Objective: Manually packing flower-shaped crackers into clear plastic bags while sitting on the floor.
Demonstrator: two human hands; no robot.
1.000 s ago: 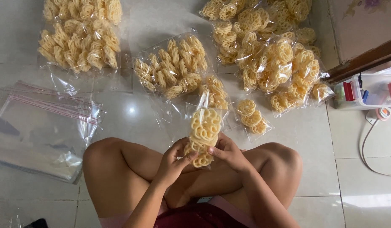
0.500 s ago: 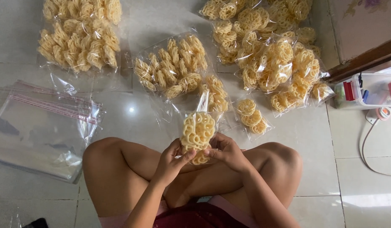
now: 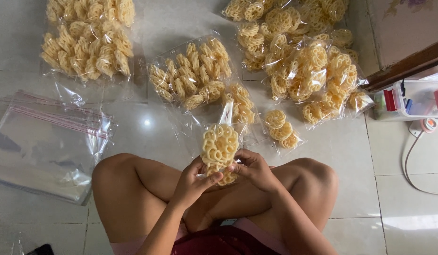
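Both hands meet above the crossed legs, the left hand (image 3: pixel 193 182) and right hand (image 3: pixel 252 169) with fingers closed on a clear pouch of crackers (image 3: pixel 220 150) held upright between them (ring-patterned, pale yellow). Beyond it, on the floor (image 3: pixel 148 123), lie a small pack (image 3: pixel 281 130) and a large flat bag (image 3: pixel 193 75). A stack of empty bags (image 3: pixel 48 141) lies toward the floor's left edge; a heap of filled packs (image 3: pixel 304 61) sits at the far right.
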